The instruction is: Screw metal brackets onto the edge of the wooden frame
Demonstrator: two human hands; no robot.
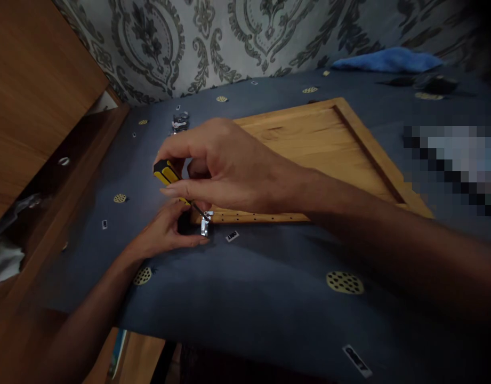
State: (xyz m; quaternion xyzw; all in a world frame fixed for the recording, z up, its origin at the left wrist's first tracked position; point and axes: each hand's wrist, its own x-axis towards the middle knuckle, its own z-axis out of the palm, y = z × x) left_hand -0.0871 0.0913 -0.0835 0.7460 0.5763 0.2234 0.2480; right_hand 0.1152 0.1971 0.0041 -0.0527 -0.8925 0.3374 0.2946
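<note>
My right hand [229, 170] is closed round the handle of a yellow-and-black screwdriver [168, 174]. Its metal shaft slants down to a small shiny metal latch [204, 226]. The latch sits on the near edge of a wooden panel with a raised frame [341, 109], close to its left corner. My left hand [163, 229] is at that corner, with its thumb against the lower end of the latch and its fingers partly behind my right hand. A row of small dark holes runs along the near edge. My right hand covers the panel's left part.
Several shiny metal pieces [180, 122] lie on the dark blue pineapple-print cloth [261, 298] behind my hands. A blue cloth [389, 60] and a dark object [435, 84] are at the back right. A wooden cabinet [41, 106] borders the left side; the right edge shows a blurred-out object.
</note>
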